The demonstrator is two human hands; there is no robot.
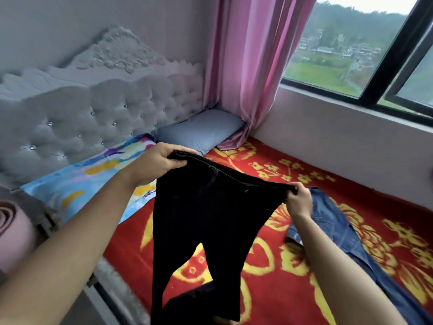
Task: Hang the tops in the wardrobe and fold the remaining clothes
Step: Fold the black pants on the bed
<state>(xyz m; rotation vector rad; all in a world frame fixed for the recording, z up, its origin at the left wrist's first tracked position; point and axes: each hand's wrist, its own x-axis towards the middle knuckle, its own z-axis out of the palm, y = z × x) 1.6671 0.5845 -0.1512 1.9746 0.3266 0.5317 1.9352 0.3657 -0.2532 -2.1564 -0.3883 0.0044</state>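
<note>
Obs., head view, one frame

Black trousers (210, 219): held up in the air over the bed, waistband stretched out between both hands. The waistband runs on a slant, higher at the left end and lower at the right. Both legs hang straight down from it, with a gap between them through which the bed cover shows. The leg ends reach the bottom edge of the frame; how they lie there cannot be told.

Left hand (159, 163): closed on the left end of the waistband, fingers curled over its top edge, thumb pressed on the near side of the cloth.

Right hand (298, 200): closed on the right end of the waistband, cloth pinched between thumb and curled fingers. It sits lower and nearer the window side than the left hand.

Blue jeans (332, 221): lying flat on the red blanket (293, 266), just beyond and under the right forearm, apart from the black trousers.

Surroundings: the red blanket with yellow flowers covers the bed. A grey-blue pillow (201, 130) lies in the far corner, touching the foot of the pink curtain (248, 66). A multicoloured pillow (89, 179) lies against the tufted headboard (93, 113). The window (351, 55) is at upper right
</note>
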